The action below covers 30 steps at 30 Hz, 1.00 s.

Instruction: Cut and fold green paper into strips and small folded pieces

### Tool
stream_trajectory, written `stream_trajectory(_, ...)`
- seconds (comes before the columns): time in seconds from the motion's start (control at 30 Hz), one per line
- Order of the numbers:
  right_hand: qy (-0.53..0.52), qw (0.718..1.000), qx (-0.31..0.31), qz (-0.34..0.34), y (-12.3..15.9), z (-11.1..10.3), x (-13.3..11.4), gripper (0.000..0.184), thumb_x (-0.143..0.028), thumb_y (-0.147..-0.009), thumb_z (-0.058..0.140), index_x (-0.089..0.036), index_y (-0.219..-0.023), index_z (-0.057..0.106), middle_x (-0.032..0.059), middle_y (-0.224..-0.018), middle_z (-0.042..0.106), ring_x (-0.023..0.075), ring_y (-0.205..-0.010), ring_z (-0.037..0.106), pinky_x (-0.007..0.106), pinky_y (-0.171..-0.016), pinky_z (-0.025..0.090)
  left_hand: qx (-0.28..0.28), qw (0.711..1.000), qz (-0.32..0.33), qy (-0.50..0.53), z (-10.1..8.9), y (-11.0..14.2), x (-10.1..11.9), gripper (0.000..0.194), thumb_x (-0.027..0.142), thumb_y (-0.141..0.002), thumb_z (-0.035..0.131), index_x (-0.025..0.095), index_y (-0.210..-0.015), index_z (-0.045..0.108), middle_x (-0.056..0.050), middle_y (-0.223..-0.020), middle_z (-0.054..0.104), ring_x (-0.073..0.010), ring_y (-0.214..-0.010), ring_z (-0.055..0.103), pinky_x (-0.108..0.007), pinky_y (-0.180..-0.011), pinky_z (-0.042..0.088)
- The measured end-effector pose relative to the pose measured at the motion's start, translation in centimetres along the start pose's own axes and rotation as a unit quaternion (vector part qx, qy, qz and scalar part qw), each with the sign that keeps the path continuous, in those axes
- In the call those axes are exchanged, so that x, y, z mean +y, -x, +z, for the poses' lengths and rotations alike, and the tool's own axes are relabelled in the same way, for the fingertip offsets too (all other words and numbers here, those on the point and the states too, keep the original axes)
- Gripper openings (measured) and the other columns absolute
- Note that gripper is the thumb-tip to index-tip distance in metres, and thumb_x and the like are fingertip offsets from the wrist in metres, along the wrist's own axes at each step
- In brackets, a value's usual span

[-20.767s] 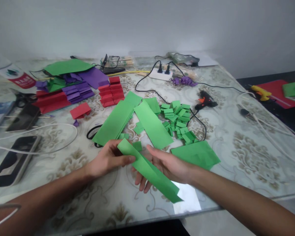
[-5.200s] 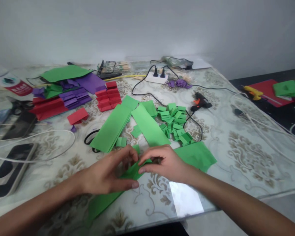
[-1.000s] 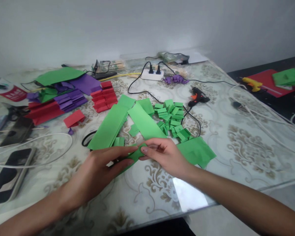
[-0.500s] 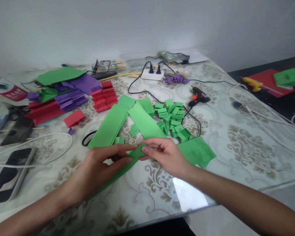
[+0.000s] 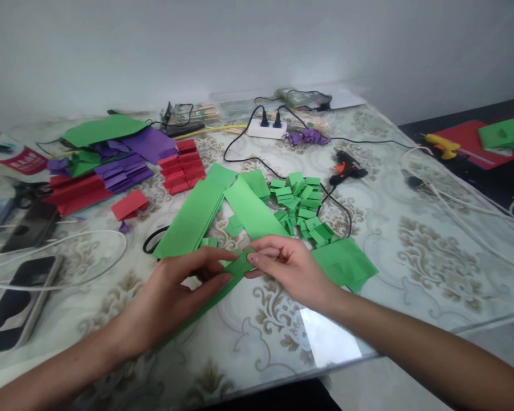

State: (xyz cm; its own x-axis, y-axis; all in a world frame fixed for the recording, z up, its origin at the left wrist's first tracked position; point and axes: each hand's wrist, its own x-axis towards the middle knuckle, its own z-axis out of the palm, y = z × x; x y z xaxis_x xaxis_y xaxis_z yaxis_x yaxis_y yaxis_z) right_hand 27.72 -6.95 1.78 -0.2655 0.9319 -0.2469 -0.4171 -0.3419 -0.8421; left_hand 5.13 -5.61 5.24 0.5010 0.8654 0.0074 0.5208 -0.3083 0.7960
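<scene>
A folded green paper strip [image 5: 235, 272] slants between my hands above the table. My right hand [image 5: 289, 268] pinches its upper end between thumb and fingers. Thumb and fingers of my left hand [image 5: 182, 285] grip the strip lower down, and that hand hides part of it. Just beyond lie a stack of long green paper strips [image 5: 192, 217] and another flat green strip [image 5: 255, 208]. Right of these is a heap of small folded green paper pieces [image 5: 302, 205]. A wider green paper piece [image 5: 345, 262] rests beside my right wrist.
A black glue gun [image 5: 346, 168] and white power strip [image 5: 266, 129] with black cables lie farther back. Red folded paper [image 5: 182, 167], purple folded paper [image 5: 124, 171], scissors [image 5: 21, 191] and a phone [image 5: 19, 302] are on the left. A yellow glue gun [image 5: 443, 146] lies far right.
Earlier the strip was spread open, slanting down to the right; now it is narrow, folded and slants down to the left. Over the last second, my hands have barely moved.
</scene>
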Motion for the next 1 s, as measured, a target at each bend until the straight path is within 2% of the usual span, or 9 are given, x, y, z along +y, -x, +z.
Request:
stream_trajectory(0.13, 0.02, 1.0, -0.003, 0.011, 0.4, 0.4, -0.2, 0.036, -0.04, -0.073, 0.09, -0.019, -0.093, 0.068, -0.0021, -0.076, 0.075, 0.0131, -0.067, 0.073, 0.031, -0.075, 0.065, -0.035, 0.999, -0.03, 0.021, 0.0, -0.2, 0.4, 0.019, 0.034, -0.099, 0.061, 0.023, -0.113, 0.063, 0.002, -0.075, 0.07, -0.0135, -0.067, 0.063, -0.019, -0.054, 0.049)
stream_trajectory(0.33, 0.052, 0.998, -0.035, 0.014, 1.1, 1.0, 0.1, 0.036, -0.038, -0.079, 0.087, -0.02, -0.094, 0.059, -0.0033, -0.072, 0.073, 0.0127, -0.067, 0.072, 0.026, -0.069, 0.061, -0.063, 0.995, -0.053, 0.047, 0.5, -0.3, 0.6, 0.022, 0.039, -0.1, 0.058, 0.02, -0.094, 0.065, 0.0, -0.078, 0.068, -0.0128, -0.068, 0.061, -0.019, -0.053, 0.044)
stream_trajectory(0.6, 0.098, 0.995, -0.024, -0.014, 1.1, 0.9, 0.3, 0.029, -0.033, -0.078, 0.087, -0.019, -0.092, 0.067, -0.0021, -0.076, 0.071, 0.0116, -0.067, 0.069, 0.024, -0.064, 0.058, -0.088, 0.99, -0.084, 0.069, 0.4, -0.5, 0.9, 0.024, 0.038, -0.099, 0.059, 0.019, -0.088, 0.067, 0.002, -0.073, 0.061, -0.012, -0.067, 0.054, -0.02, -0.055, 0.041)
stream_trajectory(0.8, 0.138, 0.988, -0.024, -0.07, 0.9, 0.7, 0.1, 0.017, -0.029, -0.084, 0.08, -0.02, -0.096, 0.072, 0.0007, -0.081, 0.073, 0.012, -0.07, 0.067, 0.024, -0.063, 0.056, -0.101, 0.975, -0.097, 0.174, 0.8, -0.9, 0.6, 0.025, 0.037, -0.097, 0.061, 0.017, -0.083, 0.065, 0.003, -0.068, 0.056, -0.0111, -0.064, 0.05, -0.022, -0.059, 0.04)
stream_trajectory(0.9, 0.166, 0.982, -0.02, -0.092, 0.8, 0.6, -0.1, 0.012, -0.025, -0.087, 0.077, -0.019, -0.097, 0.075, 0.0009, -0.08, 0.073, 0.0113, -0.07, 0.065, 0.024, -0.064, 0.051, -0.102, 0.969, -0.096, 0.204, 1.1, -1.0, 0.4, 0.026, 0.037, -0.097, 0.061, 0.016, -0.083, 0.066, 0.002, -0.069, 0.057, -0.011, -0.065, 0.05, -0.022, -0.06, 0.041)
stream_trajectory(1.0, 0.177, 0.98, -0.015, -0.095, 0.8, 0.6, -0.3, 0.01, -0.023, -0.088, 0.076, -0.018, -0.096, 0.075, -0.0027, -0.068, 0.064, 0.0089, -0.06, 0.054, 0.023, -0.056, 0.042, -0.105, 0.962, -0.1, 0.23, 1.3, -1.0, 0.2, 0.028, 0.037, -0.098, 0.061, 0.015, -0.082, 0.066, 0.002, -0.069, 0.058, -0.0109, -0.064, 0.051, -0.022, -0.059, 0.042)
